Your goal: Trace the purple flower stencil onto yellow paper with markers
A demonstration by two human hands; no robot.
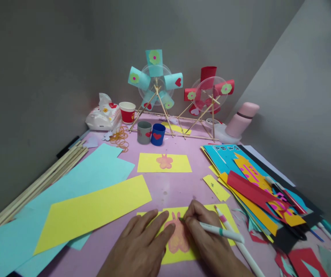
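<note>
My right hand point(204, 227) grips a white marker with a green tip point(223, 232), its point touching the top of a pink butterfly drawing point(178, 238). The butterfly is on a yellow paper strip point(169, 258) at the near side of the table. Flat on the left part of that strip lies my left hand point(142, 240), fingers spread, fingertips beside the drawing's left wing. A second white marker with a pink band point(242, 246) rests on the strip's right end. Farther back, another yellow card point(148, 162) bears a similar pink butterfly point(164, 162).
Blue paper sheets point(90, 173) and a blank yellow strip point(96, 209) cover the left, beside wooden sticks point(44, 177). Two stick-and-paper wheels point(156, 86), cups point(157, 134), a tissue pack point(102, 117) and a pink bottle point(240, 121) stand behind. Coloured papers point(220, 159) crowd the right.
</note>
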